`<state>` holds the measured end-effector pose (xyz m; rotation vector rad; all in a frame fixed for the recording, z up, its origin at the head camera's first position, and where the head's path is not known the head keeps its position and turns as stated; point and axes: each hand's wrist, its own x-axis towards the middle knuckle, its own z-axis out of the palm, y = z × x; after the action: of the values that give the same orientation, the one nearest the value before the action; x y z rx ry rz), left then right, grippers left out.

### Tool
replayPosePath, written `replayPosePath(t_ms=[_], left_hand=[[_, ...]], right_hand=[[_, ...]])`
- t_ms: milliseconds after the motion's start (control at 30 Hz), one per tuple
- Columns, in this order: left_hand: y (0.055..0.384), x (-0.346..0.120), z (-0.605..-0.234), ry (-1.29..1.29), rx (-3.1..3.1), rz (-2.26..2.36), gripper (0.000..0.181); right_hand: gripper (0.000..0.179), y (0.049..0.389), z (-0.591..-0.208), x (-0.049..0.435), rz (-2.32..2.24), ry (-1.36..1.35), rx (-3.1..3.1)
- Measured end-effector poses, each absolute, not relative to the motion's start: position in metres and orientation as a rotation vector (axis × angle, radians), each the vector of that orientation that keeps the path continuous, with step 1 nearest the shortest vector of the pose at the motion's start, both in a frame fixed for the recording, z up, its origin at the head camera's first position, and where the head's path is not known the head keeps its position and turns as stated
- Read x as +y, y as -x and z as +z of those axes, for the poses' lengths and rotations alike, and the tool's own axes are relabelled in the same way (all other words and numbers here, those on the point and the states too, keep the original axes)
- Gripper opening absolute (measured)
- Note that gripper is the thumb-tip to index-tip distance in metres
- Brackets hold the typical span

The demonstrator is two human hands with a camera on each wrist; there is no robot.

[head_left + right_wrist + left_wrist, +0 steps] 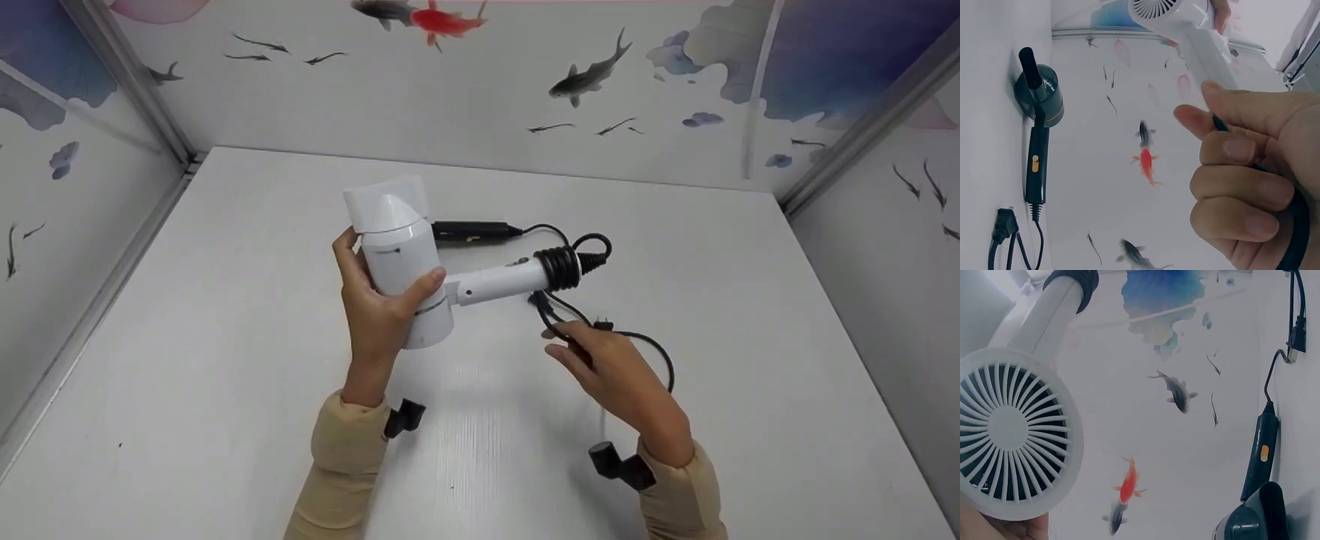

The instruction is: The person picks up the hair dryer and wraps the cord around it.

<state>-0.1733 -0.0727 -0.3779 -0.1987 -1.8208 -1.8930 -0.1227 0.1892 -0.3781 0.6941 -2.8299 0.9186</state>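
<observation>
A white hair dryer (pixel 405 259) is held up off the table by my left hand (pixel 375 319), which grips its barrel with the thumb across the near side. Its slotted round rear grille (pixel 1008 430) shows in the left wrist view. Black cord (pixel 561 268) is wound in several turns round the handle's end. To the right of the handle, my right hand (pixel 619 367) has its fingers curled round a loose stretch of black cord (pixel 1297 230). The thumb and index fingertip lie near where the cord comes out of the fist.
Behind the white dryer, a dark hair dryer (pixel 1044 95) with an orange switch lies on the white table (pixel 225 360). Its cord and a black plug (pixel 1005 222) lie to the right. Panels with painted fish (pixel 589 75) enclose the table's back and sides.
</observation>
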Motion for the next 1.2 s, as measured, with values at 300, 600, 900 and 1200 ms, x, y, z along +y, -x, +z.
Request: replayPosePath(t_ms=[300, 600, 900, 1200], left_hand=[[0.177, -0.074, -0.382, 0.178, -1.866, -1.823, 0.086], [0.177, -0.070, -0.385, 0.225, -2.036, -1.748, 0.085], [0.176, -0.070, -0.385, 0.294, -2.249, -1.717, 0.083], [0.174, -0.071, -0.382, 0.391, -2.401, -1.646, 0.083]], right_hand=[[0.013, 0.122, -0.380, 0.190, 1.000, -0.691, -2.623], [0.012, 0.120, -0.376, 0.191, 0.791, -0.733, -2.450], [0.021, 0.122, -0.375, 0.196, 0.753, -0.762, -2.297], [0.023, 0.123, -0.376, 0.202, 0.821, -0.744, -2.310]])
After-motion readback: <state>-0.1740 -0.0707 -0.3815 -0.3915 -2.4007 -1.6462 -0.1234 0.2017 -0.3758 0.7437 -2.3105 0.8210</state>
